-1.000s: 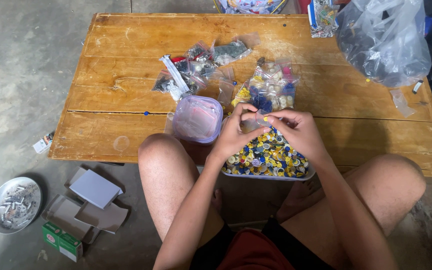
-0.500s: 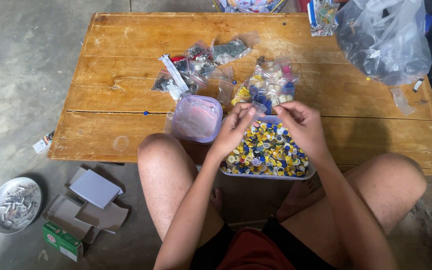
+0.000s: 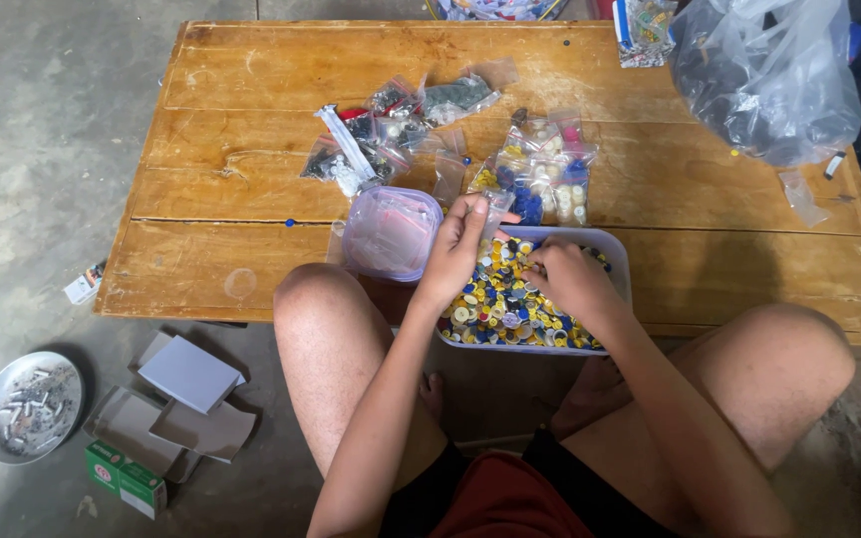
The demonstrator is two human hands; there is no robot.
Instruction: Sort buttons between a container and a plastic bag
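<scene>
While both hands work the tub of coloured caps at the worktop's near edge, keep wrists low. Left hand pinches a small clear bag over the tub's far-left corner; right hand is curled into the caps, whether it grips any I cannot tell. Hold the bag mouth above the tub so strays drop back in.

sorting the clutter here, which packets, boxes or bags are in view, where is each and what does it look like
Small clear zip bags: table middle, dark small parts inside.
Clear bags of buttons: behind the tray, yellow, blue and white pieces.
Large clear plastic bag: table's far right corner, crumpled, dark contents.
Green carton: floor, lower left, rectangular, red mark.
Flattened grey cardboard boxes: floor beside the carton.
</scene>
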